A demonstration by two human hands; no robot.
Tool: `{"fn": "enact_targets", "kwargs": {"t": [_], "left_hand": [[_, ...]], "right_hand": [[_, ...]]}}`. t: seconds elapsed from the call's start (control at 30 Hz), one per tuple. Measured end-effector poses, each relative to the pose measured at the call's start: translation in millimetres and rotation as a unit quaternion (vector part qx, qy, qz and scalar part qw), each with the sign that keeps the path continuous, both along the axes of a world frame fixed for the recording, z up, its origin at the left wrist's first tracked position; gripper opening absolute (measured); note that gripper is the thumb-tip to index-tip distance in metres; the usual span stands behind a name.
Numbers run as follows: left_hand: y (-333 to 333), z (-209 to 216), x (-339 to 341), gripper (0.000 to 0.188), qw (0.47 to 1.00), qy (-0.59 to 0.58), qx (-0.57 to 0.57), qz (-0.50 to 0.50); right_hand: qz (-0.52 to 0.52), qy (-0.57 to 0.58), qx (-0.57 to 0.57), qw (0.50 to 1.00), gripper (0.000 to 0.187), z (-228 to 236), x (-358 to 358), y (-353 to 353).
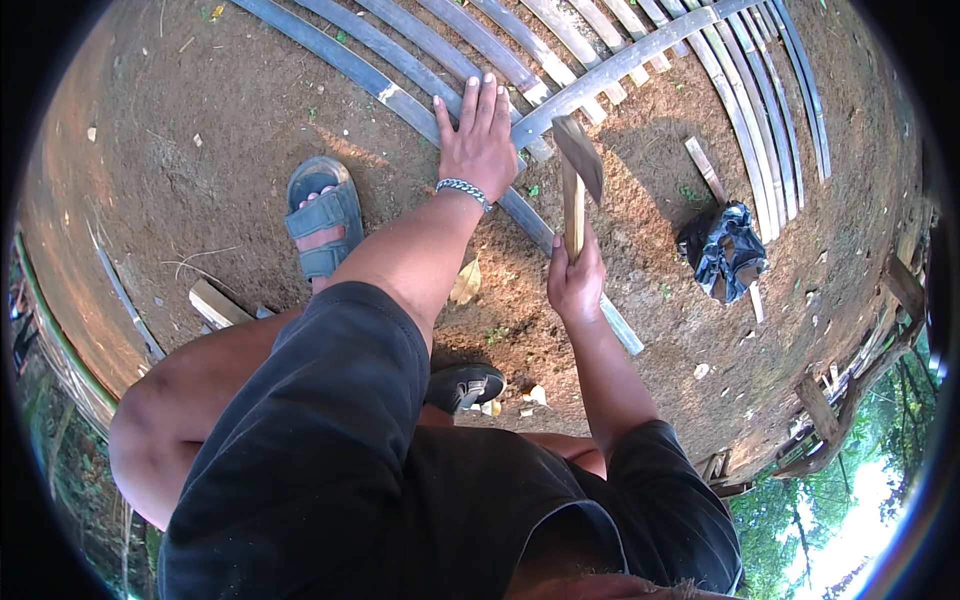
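My left hand (480, 145) lies flat with fingers spread on the near end of the grey slat frame, where a long slat (405, 105) meets a crosspiece (630, 65). A chain bracelet circles that wrist. To its right, my right hand (577, 280) is wrapped round the wooden handle of a hammer (574, 205). The hammer's broad, dark head (580, 158) is raised beside the crosspiece's near end. The long slat continues under my left hand toward the lower right, passing behind the right hand. Any nail at the joint is hidden or too small to see.
More slats (755, 110) of the frame fan out on the brown dirt (200, 140). At the right sits a crumpled black plastic bag (725, 250) beside a short wood piece (706, 170). My sandalled foot (325, 220) is left of the frame; a wood offcut (218, 303) lies nearby.
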State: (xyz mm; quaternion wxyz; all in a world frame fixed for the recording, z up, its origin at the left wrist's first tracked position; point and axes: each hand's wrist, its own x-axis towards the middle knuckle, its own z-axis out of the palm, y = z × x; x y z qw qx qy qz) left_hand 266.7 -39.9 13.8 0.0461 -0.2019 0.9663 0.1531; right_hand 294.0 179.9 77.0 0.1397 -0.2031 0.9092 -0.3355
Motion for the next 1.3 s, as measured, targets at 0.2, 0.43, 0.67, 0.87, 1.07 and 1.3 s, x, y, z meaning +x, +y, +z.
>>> {"fn": "enact_targets", "kwargs": {"t": [0.2, 0.43, 0.67, 0.87, 1.07, 1.3], "left_hand": [[3, 2, -5, 0.066, 1.000, -0.017, 0.003, -0.006], [1, 3, -6, 0.067, 1.000, -0.008, 0.001, -0.005], [6, 0, -4, 0.067, 1.000, -0.014, 0.000, 0.002], [1, 4, -4, 0.066, 1.000, -0.005, 0.003, 0.001], [0, 3, -10, 0.065, 1.000, -0.014, -0.005, -0.005], [2, 2, -4, 0.068, 1.000, 0.000, 0.012, 0.002]], "right_hand": [[-0.002, -0.058, 0.086, 0.995, 0.049, -3, -8, 9], [-0.005, -0.014, -0.012, 1.000, 0.046, 0, -7, 12], [-0.004, -0.052, -0.002, 0.999, 0.041, -9, -3, 11], [-0.003, -0.072, 0.073, 0.995, 0.039, -5, -9, 3], [0.002, -0.007, 0.027, 1.000, 0.043, 4, -4, 2], [0.006, -0.105, 0.199, 0.974, 0.034, -11, -8, 3]]}}
